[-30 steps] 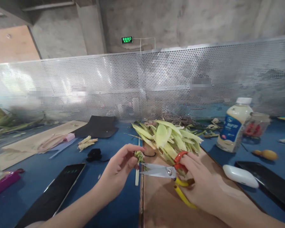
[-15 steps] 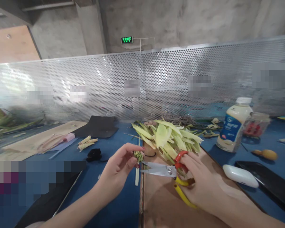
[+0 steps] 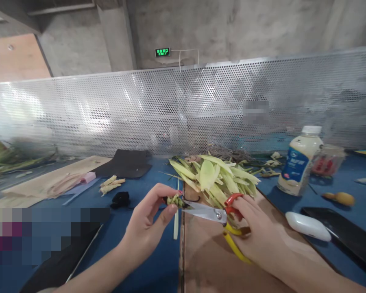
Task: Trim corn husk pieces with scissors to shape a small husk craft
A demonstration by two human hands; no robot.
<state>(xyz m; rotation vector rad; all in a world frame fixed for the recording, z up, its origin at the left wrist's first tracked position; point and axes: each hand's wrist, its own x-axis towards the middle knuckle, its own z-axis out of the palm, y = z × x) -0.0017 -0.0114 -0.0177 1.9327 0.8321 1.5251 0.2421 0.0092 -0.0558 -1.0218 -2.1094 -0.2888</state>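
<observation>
Between the thumb and fingers of my left hand point(image 3: 154, 215) is a small green braided or knotted piece point(image 3: 175, 200); its exact kind is hard to make out. My right hand point(image 3: 256, 228) grips scissors point(image 3: 210, 213) with one red and one yellow handle. Their blades are slightly parted and point left, with the tips at the right end of the green piece. Behind the scissors lies a pile of pale green corn husks point(image 3: 213, 173). A narrow pale strip point(image 3: 176, 224) rests below the held piece, at the board's left edge.
A brown board point(image 3: 213, 260) lies on the blue table. To the right are a milk bottle point(image 3: 300, 160), a white case point(image 3: 308, 226), a black phone-like slab point(image 3: 344, 232) and a small gourd point(image 3: 344, 199). Leftward are black fabric point(image 3: 121, 200) and black sheet point(image 3: 125, 162). A perforated metal screen point(image 3: 110, 110) stands behind.
The green piece has turned in my left fingers and shifted slightly left, now lying more sideways. The scissor blades have closed from wide apart to nearly together beside it.
</observation>
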